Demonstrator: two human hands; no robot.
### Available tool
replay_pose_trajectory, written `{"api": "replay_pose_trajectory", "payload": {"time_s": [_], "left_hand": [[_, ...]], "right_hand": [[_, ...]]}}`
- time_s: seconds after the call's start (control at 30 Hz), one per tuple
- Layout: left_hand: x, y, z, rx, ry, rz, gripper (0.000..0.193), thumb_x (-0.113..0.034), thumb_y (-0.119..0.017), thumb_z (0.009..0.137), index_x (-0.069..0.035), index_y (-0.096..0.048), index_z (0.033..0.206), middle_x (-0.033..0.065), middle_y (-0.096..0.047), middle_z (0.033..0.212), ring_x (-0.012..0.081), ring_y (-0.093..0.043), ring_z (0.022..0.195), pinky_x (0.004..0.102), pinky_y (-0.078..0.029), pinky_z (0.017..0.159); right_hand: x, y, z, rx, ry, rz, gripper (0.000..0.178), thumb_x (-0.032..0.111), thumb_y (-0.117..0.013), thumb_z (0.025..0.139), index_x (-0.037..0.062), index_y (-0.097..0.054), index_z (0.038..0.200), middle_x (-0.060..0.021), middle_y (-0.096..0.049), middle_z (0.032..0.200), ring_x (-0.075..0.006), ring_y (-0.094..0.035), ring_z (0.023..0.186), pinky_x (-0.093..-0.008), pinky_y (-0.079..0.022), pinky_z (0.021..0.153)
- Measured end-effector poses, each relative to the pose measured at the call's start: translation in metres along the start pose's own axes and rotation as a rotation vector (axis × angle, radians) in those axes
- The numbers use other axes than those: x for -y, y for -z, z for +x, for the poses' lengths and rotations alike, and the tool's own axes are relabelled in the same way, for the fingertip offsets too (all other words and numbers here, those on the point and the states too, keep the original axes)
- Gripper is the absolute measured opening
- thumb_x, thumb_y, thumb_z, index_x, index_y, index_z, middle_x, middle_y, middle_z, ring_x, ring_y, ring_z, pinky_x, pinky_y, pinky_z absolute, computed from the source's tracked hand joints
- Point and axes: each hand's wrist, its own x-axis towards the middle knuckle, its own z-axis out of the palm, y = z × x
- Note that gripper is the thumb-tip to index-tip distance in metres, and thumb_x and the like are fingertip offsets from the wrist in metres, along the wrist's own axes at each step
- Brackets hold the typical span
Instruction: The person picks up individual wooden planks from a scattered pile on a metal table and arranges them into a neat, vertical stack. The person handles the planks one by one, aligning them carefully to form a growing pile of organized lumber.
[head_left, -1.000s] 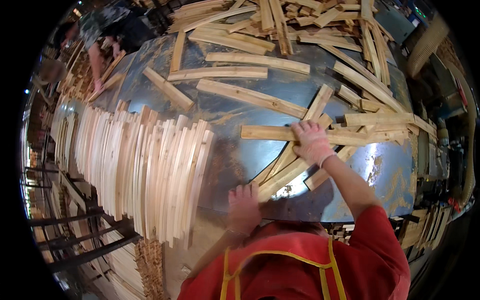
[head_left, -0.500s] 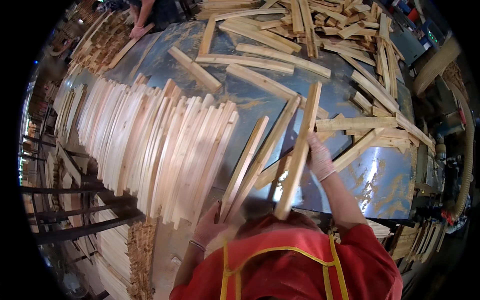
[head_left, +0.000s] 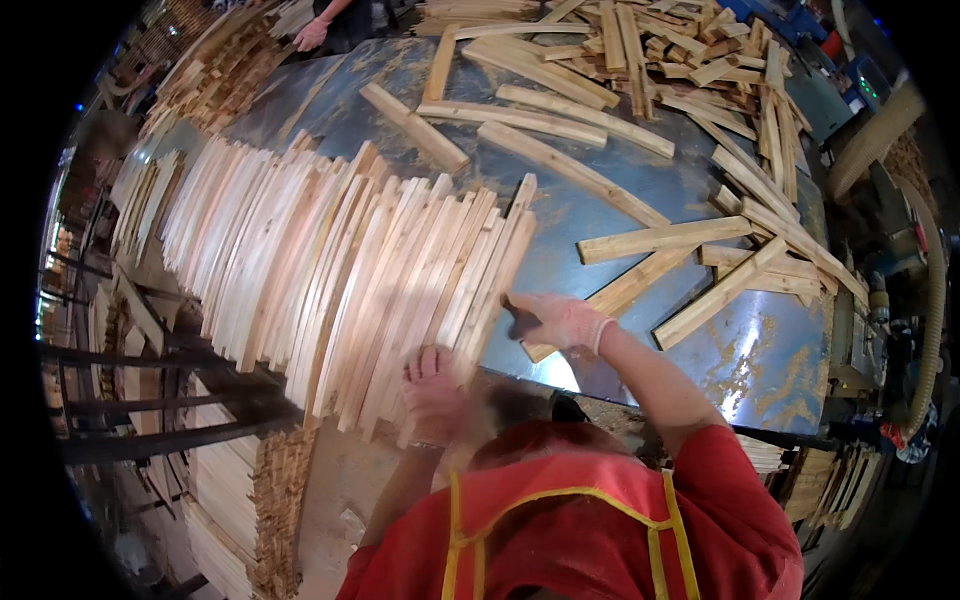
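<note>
A long row of pale wooden strips stands side by side at the left, running toward the near edge. My left hand lies on the near ends of the strips at the row's right part, its fingers stretched out. Against the rightmost wooden strip presses my right hand, gloved, fingers stretched toward the wood and somewhat blurred. Neither hand is wrapped around a strip. Just right of my right hand, several loose wooden strips cross one another on the blue-grey metal tabletop.
A heap of short wood pieces fills the far right. Loose strips lie across the tabletop's far middle. Another person's gloved hand is at the far left beside a wood stack. Dark metal bars stick out at the left.
The strips that my hands held apart now stand against the row's right end. My right hand has let go and moved left; my left hand has shifted up onto the row.
</note>
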Motion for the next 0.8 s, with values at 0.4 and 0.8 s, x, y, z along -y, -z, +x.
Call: {"api": "replay_pose_trajectory", "payload": {"time_s": [0.4,0.8], "left_hand": [[-0.108,-0.040,0.036,0.194,-0.423,-0.313,0.081,-0.036,-0.082,0.085,-0.005,-0.050,0.153,0.0137,-0.057,0.143,0.0359,-0.055,0.135,0.0521,-0.046,0.109],[-0.050,-0.049,-0.027,0.227,0.040,-0.509,0.059,-0.028,-0.074,0.096,-0.005,-0.057,0.148,0.0201,-0.064,0.126,0.0462,-0.064,0.114,0.0545,-0.054,0.095]], "right_hand": [[-0.096,0.080,-0.036,-0.200,0.064,-0.503,0.056,0.024,-0.076,0.083,0.0160,-0.065,0.138,-0.0075,-0.068,0.127,-0.0298,-0.062,0.126,-0.0452,-0.042,0.114],[-0.080,0.188,-0.036,-0.175,-0.289,-0.450,0.075,0.048,-0.072,0.099,0.0085,-0.050,0.159,-0.0200,-0.068,0.138,-0.0363,-0.066,0.126,-0.0439,-0.051,0.109]]}}
